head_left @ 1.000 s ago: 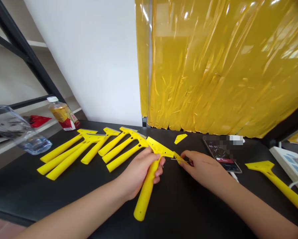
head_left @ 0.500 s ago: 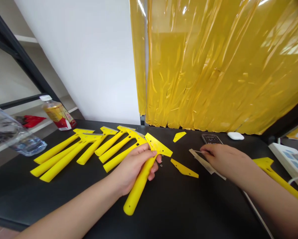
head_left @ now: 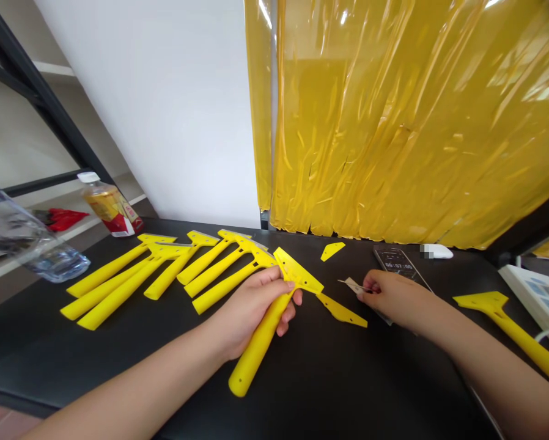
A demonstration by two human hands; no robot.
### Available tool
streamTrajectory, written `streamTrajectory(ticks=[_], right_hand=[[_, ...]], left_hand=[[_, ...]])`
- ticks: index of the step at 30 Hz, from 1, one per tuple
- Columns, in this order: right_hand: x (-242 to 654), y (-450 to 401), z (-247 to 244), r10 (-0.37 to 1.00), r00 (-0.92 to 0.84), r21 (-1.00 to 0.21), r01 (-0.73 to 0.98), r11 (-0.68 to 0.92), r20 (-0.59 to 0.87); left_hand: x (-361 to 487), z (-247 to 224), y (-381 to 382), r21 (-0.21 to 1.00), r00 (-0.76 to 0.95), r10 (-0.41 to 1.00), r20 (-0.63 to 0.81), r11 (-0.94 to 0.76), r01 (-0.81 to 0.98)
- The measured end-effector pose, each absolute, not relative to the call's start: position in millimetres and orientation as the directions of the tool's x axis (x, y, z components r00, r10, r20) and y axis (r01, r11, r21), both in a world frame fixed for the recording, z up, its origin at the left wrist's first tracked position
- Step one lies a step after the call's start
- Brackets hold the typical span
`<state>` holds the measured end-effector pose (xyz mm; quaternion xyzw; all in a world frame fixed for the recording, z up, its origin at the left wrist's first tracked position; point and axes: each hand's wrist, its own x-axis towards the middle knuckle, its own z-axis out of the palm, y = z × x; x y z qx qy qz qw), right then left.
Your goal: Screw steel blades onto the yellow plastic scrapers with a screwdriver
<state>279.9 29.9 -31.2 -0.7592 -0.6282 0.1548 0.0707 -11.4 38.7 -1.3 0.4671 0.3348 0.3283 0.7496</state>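
Note:
My left hand (head_left: 260,305) is wrapped around the upper handle of a yellow scraper (head_left: 254,360), whose wide head (head_left: 297,275) points up and to the right. A loose yellow clamp plate (head_left: 343,311) with holes lies just right of that head; a second yellow plate (head_left: 333,251) is farther back. My right hand (head_left: 389,296) pinches a thin, flat tan strip (head_left: 353,286), perhaps a blade with paper, just above the table. Its other end is hidden beneath the fingers.
Several yellow scrapers with metal blades (head_left: 164,256) lie at the left. Behind them stand a drink bottle (head_left: 112,205) and a tilted clear bottle (head_left: 40,244). A phone (head_left: 396,260), a white case (head_left: 437,251), another scraper (head_left: 494,308) and a power strip (head_left: 540,299) are at the right.
My right hand has shifted slightly left and toward me, drawing the thin strip off the tan papers on the table. The left hand keeps its grip on the scraper, nearly still.

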Motion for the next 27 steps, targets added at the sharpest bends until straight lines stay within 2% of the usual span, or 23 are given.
streamTrajectory(ticks=[8,11,15,17,20,22,27], right_hand=[[282.3,25.7,-12.2,0.99,0.004,-0.541,0.837,-0.08,-0.139],[281.5,24.7,-5.2,0.991,0.015,-0.591,0.802,-0.091,-0.132],[274.3,21.6,-2.2,0.996,0.039,-0.627,0.775,-0.083,-0.083],[263.3,17.1,-1.4,0.994,-0.016,-0.749,0.658,-0.074,-0.112],[240.5,8.1,-1.8,0.981,-0.129,-0.931,0.354,-0.09,-0.144],[227.0,3.3,-3.8,0.978,-0.15,-0.95,0.297,-0.095,-0.145],[218.3,0.3,-9.5,0.978,-0.161,-0.941,0.331,-0.072,-0.132]], left_hand=[[-9.3,1.1,36.7,0.92,0.572,0.776,-0.264,0.381,-0.092],[-8.3,1.5,35.7,0.912,0.589,0.744,-0.315,0.41,-0.03],[-8.2,-1.5,36.7,0.915,0.626,0.718,-0.305,0.403,-0.016],[-7.8,-3.0,36.6,0.919,0.635,0.709,-0.307,0.394,0.004],[-6.4,-3.0,33.7,0.926,0.661,0.68,-0.318,0.373,0.061],[-5.0,-1.5,30.5,0.927,0.694,0.644,-0.322,0.362,0.095],[-2.6,2.0,24.9,0.938,0.717,0.621,-0.318,0.316,0.142]])
